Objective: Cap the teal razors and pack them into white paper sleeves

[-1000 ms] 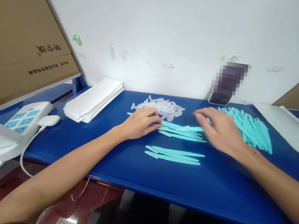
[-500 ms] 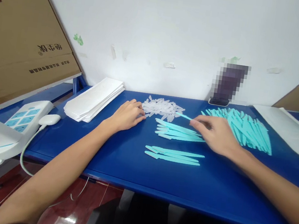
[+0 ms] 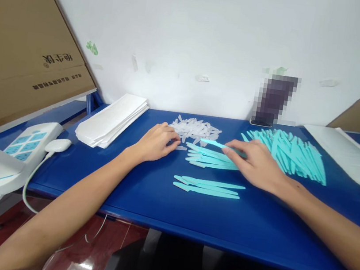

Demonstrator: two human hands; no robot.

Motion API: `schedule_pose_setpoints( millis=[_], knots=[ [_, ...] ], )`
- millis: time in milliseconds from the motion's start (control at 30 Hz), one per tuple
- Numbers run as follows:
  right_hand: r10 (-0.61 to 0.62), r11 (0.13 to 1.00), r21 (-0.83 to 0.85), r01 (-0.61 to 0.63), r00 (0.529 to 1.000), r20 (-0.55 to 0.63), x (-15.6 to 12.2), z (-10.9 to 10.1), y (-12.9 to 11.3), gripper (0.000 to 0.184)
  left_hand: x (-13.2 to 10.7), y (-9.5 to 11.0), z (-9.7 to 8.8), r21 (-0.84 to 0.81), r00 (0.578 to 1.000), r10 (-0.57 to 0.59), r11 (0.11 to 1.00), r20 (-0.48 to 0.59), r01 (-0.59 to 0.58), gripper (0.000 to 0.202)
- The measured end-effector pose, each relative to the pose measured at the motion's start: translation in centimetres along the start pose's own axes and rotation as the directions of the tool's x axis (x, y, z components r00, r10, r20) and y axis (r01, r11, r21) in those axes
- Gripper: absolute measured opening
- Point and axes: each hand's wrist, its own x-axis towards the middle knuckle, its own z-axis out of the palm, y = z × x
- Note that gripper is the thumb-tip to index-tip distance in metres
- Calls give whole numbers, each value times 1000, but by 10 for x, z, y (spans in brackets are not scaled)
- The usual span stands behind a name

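Observation:
My right hand (image 3: 258, 164) pinches a turquoise eyebrow razor (image 3: 214, 144) between thumb and fingers, its head end pointing left. Below that razor lies a row of similar razors (image 3: 211, 161), and nearer the front edge a smaller group of razors (image 3: 208, 187). A big heap of razors (image 3: 297, 156) is behind and right of this hand. My left hand (image 3: 157, 143) rests at the left edge of a pile of translucent plastic caps (image 3: 197, 129). Its thumb and index finger come together; whether a cap is between them is hidden. One loose cap (image 3: 181, 148) shows beside the thumb.
A stack of white paper sleeves (image 3: 113, 119) lies on the blue table (image 3: 138, 191) at left. Beyond it are a power strip (image 3: 18, 157) and a white charger with cable (image 3: 58, 146). A blurred phone (image 3: 275, 99) leans on the wall. Cardboard boxes (image 3: 28, 42) flank the table.
My right hand has moved slightly left and down with the razor, which now hangs over the row. My left thumb and index finger have drawn together, and a loose cap shows beside them.

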Motion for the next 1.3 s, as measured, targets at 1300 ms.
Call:
schedule_pose_setpoints(
  millis=[1300],
  knots=[
    [-202,950,-217,224,972,120,-4,11,-3,46,-4,-10,-13,105,998,-7,994,-58,13,30]
  ],
)
